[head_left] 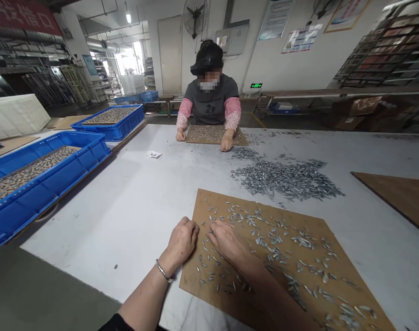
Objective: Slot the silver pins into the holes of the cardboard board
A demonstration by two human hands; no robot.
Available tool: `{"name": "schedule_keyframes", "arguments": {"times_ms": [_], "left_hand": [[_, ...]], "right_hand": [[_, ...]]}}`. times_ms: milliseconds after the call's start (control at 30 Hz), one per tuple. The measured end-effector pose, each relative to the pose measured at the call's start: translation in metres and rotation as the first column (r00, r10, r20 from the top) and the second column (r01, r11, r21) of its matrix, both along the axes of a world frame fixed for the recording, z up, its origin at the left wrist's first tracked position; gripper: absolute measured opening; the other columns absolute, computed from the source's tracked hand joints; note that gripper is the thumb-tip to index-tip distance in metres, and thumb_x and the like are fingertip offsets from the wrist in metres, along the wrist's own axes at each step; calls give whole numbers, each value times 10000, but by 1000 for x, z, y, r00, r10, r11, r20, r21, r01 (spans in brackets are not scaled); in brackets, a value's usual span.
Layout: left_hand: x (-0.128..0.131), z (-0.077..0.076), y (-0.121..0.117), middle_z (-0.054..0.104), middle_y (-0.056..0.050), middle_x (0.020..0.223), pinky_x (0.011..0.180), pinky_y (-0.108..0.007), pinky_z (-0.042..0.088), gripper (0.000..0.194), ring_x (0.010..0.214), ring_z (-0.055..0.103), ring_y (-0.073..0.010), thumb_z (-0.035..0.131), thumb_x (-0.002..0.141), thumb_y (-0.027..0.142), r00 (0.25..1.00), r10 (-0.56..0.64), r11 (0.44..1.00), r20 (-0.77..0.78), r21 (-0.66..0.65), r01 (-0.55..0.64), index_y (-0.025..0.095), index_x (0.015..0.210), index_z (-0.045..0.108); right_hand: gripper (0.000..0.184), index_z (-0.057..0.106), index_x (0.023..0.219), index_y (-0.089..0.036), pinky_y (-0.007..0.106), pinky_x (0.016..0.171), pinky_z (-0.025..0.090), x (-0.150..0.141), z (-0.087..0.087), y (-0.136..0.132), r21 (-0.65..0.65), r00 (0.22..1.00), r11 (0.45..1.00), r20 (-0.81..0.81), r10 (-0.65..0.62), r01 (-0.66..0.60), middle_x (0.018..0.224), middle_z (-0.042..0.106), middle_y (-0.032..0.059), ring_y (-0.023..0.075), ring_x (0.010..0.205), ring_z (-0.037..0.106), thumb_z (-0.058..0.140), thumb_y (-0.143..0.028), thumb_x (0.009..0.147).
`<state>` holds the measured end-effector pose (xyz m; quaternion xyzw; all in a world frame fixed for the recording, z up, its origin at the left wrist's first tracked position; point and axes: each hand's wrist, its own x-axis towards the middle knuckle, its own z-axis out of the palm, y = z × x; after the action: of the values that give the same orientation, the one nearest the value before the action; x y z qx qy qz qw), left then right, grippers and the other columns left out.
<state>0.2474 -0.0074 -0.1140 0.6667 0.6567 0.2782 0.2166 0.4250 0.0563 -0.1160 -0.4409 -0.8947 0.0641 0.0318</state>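
Observation:
A brown board lies at a slant on the table in front of me, strewn with many small silvery metal pieces, thin and pointed at the ends. My left hand rests at the board's left edge, its fingers curled in and pressed together. Just to its right, my right hand is low over the left part of the board among loose pieces. Its fingers are bent and drawn together. Whatever either hand has between its fingertips is hidden. A metal bracelet is on my left wrist.
Beyond the board lies a heap of the same pieces. Across the white table, a co-worker handles another covered board. Blue crates stand at left, a bare brown board at right, and a white scrap further back.

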Motion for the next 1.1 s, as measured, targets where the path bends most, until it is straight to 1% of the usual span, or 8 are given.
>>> {"name": "schedule_keyframes", "arguments": {"times_ms": [167, 367, 467, 633, 733, 800, 933, 1100], "left_hand": [[-2, -1, 2, 635, -59, 962, 835, -301, 515, 254, 886, 640, -191, 426, 1049, 195, 999, 30, 1000, 29, 0, -30, 202, 934, 652], [0, -4, 3, 645, -62, 963, 823, -301, 512, 241, 880, 640, -193, 438, 1041, 191, 1000, 16, 1000, -2, -19, -16, 203, 920, 646], [1, -6, 2, 646, -65, 972, 818, -299, 512, 226, 878, 640, -194, 450, 1035, 186, 999, 4, 1000, -34, -28, -5, 200, 929, 649], [2, -7, 1, 646, -66, 978, 803, -294, 510, 235, 869, 643, -194, 442, 1047, 193, 999, 19, 999, -32, -28, -20, 197, 957, 659], [3, -7, 1, 647, -65, 978, 807, -293, 507, 232, 877, 644, -194, 447, 1050, 199, 999, 16, 999, -34, -30, -17, 197, 959, 660], [3, -7, 1, 649, -69, 984, 817, -296, 508, 230, 890, 645, -198, 449, 1047, 194, 999, 7, 999, -38, -33, -9, 194, 959, 661], [3, -9, 2, 649, -74, 986, 826, -308, 514, 241, 895, 647, -206, 441, 1044, 191, 999, 10, 999, -46, -45, -12, 191, 958, 667], [2, -11, 3, 651, -76, 992, 833, -318, 519, 246, 906, 652, -213, 439, 1037, 191, 1000, 12, 999, -26, -38, -13, 195, 972, 675]], "right_hand": [[249, 711, 922, -173, 299, 755, 389, -11, 11, 4, -38, 993, 999, 115, -9, 14, 982, 748, 110, 213, 899, 688, 482, -130, 1010], [293, 695, 966, -175, 310, 780, 398, -14, 3, 9, -31, 996, 999, 79, 36, -33, 1029, 735, 112, 221, 926, 680, 418, -160, 1060], [261, 675, 937, -188, 315, 814, 402, -8, -2, 11, 17, 999, 999, 24, 48, -48, 1012, 723, 94, 220, 932, 666, 444, -164, 1056], [244, 643, 897, -212, 309, 801, 403, 17, -11, 6, 70, 984, 994, -148, 95, -85, 937, 686, 51, 199, 875, 632, 461, -212, 1061], [249, 646, 856, -221, 312, 813, 398, 23, -14, -2, 40, 971, 984, -158, 177, -173, 922, 690, 37, 189, 871, 622, 481, -183, 1037], [252, 654, 855, -222, 311, 822, 394, 20, -15, -5, 28, 972, 982, -140, 191, -189, 923, 695, 34, 188, 887, 624, 479, -143, 1018], [265, 650, 862, -209, 314, 810, 386, 11, -13, -6, 8, 986, 989, -85, 145, -144, 922, 696, 55, 200, 896, 627, 449, -145, 1022], [228, 616, 815, -210, 299, 770, 384, 8, -7, -8, -173, 990, 982, -128, 59, -80, 928, 690, 61, 186, 854, 611, 472, -154, 983]]}}
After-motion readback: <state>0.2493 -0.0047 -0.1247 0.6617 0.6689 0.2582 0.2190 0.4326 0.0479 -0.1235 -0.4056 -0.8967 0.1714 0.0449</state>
